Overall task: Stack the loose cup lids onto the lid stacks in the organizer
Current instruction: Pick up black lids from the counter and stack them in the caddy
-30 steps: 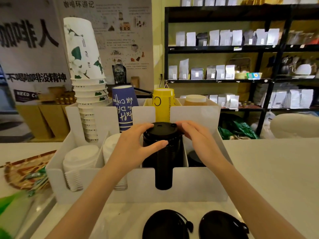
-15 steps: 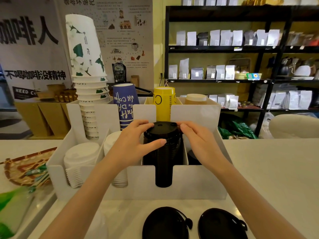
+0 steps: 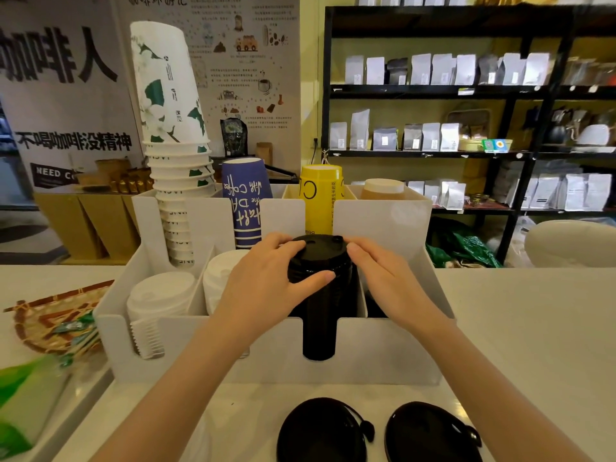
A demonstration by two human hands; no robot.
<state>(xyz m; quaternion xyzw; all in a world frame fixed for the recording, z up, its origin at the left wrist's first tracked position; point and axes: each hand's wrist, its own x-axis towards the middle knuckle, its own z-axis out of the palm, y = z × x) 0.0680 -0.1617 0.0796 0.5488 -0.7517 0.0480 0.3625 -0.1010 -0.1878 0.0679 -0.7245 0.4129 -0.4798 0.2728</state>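
A white organizer [image 3: 383, 348] stands on the counter with lid stacks in its front slots. A tall stack of black lids [image 3: 318, 315] fills the third slot. My left hand [image 3: 263, 285] wraps its left side, thumb across the front of the top lid. My right hand [image 3: 386, 281] rests its fingers on the stack's right rim. Two loose black lids [image 3: 321, 431] [image 3: 431, 435] lie on the counter in front of the organizer. White lid stacks [image 3: 156, 301] [image 3: 221, 278] sit in the two left slots. The rightmost slot is mostly hidden behind my right hand.
Paper cup stacks stand in the organizer's rear slots: white-green [image 3: 173, 135], blue [image 3: 245, 201], yellow [image 3: 320, 198], brown [image 3: 383, 188]. A woven tray [image 3: 50, 318] with packets sits at the left, with a green object [image 3: 23, 401] in front of it. Black shelves [image 3: 466, 91] hold bags behind the counter.
Both hands have stayed on the top of the black lid stack, shifting only slightly. The view has tilted down a little.
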